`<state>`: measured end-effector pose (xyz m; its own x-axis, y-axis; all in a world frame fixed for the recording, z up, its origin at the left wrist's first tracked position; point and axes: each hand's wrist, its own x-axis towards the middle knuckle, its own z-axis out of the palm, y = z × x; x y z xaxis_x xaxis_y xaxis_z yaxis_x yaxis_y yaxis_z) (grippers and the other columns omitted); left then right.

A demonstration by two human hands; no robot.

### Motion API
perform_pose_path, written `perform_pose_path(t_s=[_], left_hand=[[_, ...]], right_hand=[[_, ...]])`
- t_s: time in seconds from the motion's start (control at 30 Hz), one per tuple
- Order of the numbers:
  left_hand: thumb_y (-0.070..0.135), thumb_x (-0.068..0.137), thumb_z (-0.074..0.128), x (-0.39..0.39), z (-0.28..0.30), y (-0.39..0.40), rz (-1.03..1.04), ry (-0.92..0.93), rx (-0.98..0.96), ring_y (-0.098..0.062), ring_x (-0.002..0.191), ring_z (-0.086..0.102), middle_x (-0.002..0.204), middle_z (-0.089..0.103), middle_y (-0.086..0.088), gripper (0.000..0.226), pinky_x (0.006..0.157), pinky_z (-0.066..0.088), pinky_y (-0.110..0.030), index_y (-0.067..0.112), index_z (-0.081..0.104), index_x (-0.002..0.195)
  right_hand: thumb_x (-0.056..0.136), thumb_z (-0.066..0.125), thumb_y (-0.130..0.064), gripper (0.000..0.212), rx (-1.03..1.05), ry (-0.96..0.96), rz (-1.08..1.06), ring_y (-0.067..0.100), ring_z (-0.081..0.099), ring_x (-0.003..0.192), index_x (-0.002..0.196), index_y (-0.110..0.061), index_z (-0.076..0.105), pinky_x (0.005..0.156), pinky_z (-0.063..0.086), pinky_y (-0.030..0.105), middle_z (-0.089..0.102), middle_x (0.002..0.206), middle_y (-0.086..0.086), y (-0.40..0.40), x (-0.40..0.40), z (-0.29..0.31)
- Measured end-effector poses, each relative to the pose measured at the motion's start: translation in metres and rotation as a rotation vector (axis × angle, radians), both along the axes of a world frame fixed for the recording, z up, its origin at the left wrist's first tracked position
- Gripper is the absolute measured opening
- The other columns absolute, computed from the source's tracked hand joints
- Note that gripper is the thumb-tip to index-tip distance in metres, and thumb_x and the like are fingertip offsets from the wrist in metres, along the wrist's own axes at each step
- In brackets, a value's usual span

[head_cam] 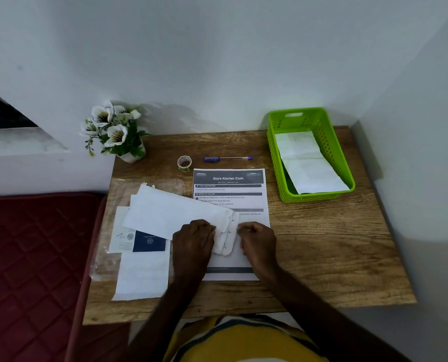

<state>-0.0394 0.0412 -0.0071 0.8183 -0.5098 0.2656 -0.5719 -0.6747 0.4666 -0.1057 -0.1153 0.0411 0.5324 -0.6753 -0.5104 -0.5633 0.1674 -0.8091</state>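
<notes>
A long white folded paper (pixel 170 211) lies slanted across the wooden table (pixel 322 244), its right end bent down and creased between my hands. My left hand (pixel 193 240) grips that end from the left with curled fingers. My right hand (pixel 257 240) pinches it from the right. Under the hands lies a printed sheet headed "Store Kitchen Cloth" (pixel 228 178). A green plastic basket (pixel 272 150) at the back right holds white folded papers (pixel 309 163).
Left of my hands lie a dark blue booklet (pixel 149 242), a white card (pixel 122 236), a lined sheet (pixel 142 275) and a clear plastic sleeve (pixel 104 265). A tape roll (pixel 184 163), a blue pen (pixel 228 159) and a flower pot (pixel 115 131) stand at the back. A red mattress (pixel 32 257) adjoins the left edge.
</notes>
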Motion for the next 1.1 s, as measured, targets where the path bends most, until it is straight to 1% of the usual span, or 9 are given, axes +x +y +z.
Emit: perform_pose_path(t_s=[0.13,0.33,0.5,0.63,0.7,0.77,0.87,1.0,1.1], left_hand=[[0.027,0.095,0.072,0.002,-0.002,0.004,-0.037,0.02,0.031,-0.022,0.1,0.061,0.117,0.065,0.001,0.018,0.08,0.048,-0.043,0.021,0.075,0.111],[0.037,0.095,0.067,0.002,0.002,0.002,-0.032,0.079,-0.015,-0.019,0.103,0.06,0.115,0.066,0.001,0.024,0.083,0.048,-0.041,0.021,0.076,0.111],[0.036,0.094,0.066,0.002,0.001,0.003,-0.051,0.059,0.012,-0.02,0.103,0.06,0.117,0.065,0.0,0.023,0.081,0.046,-0.037,0.022,0.078,0.108],[0.041,0.094,0.06,0.004,0.0,0.002,-0.067,0.075,0.045,-0.021,0.104,0.059,0.12,0.065,0.001,0.025,0.081,0.044,-0.037,0.028,0.079,0.104],[0.042,0.094,0.059,0.006,0.0,0.002,-0.084,0.084,0.056,-0.021,0.104,0.058,0.121,0.064,0.002,0.026,0.08,0.044,-0.038,0.03,0.079,0.104],[0.042,0.095,0.057,0.009,0.001,0.002,-0.106,0.09,0.052,-0.021,0.104,0.057,0.119,0.063,0.002,0.027,0.079,0.042,-0.037,0.032,0.079,0.105],[0.043,0.095,0.058,0.012,0.003,0.001,-0.112,0.109,0.069,-0.019,0.103,0.055,0.117,0.062,0.004,0.024,0.079,0.039,-0.035,0.035,0.079,0.104],[0.044,0.093,0.061,0.015,0.002,0.001,-0.106,0.136,0.071,-0.018,0.1,0.055,0.114,0.061,0.005,0.023,0.079,0.041,-0.036,0.031,0.078,0.102],[0.045,0.095,0.057,0.012,0.006,0.0,-0.105,0.137,0.028,-0.019,0.101,0.057,0.114,0.063,0.005,0.028,0.081,0.041,-0.036,0.026,0.075,0.103]], right_hand=[[0.096,0.065,-0.015,0.016,0.03,0.05,0.015,0.012,0.054,0.04,0.083,-0.013,0.073,0.038,0.037,0.021,0.067,0.056,0.007,-0.009,-0.007,0.001],[0.097,0.066,-0.019,0.018,0.184,0.08,0.124,0.014,0.055,0.042,0.086,-0.006,0.074,0.04,0.038,0.021,0.066,0.057,0.006,-0.016,-0.008,0.007],[0.097,0.066,-0.019,0.015,0.124,0.055,0.211,0.014,0.056,0.042,0.088,-0.01,0.073,0.038,0.038,0.02,0.067,0.058,0.006,-0.013,-0.006,0.003],[0.096,0.068,-0.017,0.009,-0.027,-0.012,0.248,0.014,0.058,0.043,0.098,-0.012,0.075,0.043,0.049,0.025,0.068,0.058,0.004,-0.011,-0.005,-0.006],[0.094,0.071,-0.021,0.015,-0.148,-0.022,0.294,0.011,0.061,0.047,0.108,-0.02,0.076,0.053,0.058,0.034,0.069,0.059,0.0,-0.009,-0.006,-0.013],[0.093,0.072,-0.028,0.024,-0.271,-0.027,0.357,0.009,0.065,0.056,0.117,-0.027,0.075,0.065,0.062,0.04,0.071,0.066,-0.006,-0.007,-0.009,-0.018],[0.094,0.069,-0.033,0.035,-0.488,-0.046,0.438,0.008,0.069,0.075,0.129,-0.033,0.07,0.076,0.059,0.032,0.078,0.089,-0.005,-0.006,-0.014,-0.018],[0.098,0.066,-0.032,0.037,-0.69,-0.082,0.582,0.012,0.069,0.078,0.134,-0.03,0.065,0.071,0.048,0.02,0.078,0.093,0.001,-0.004,-0.017,-0.015],[0.099,0.06,-0.035,0.037,-0.809,-0.075,0.683,0.018,0.07,0.077,0.136,-0.032,0.064,0.068,0.052,0.027,0.078,0.092,0.003,-0.003,-0.014,-0.019]])
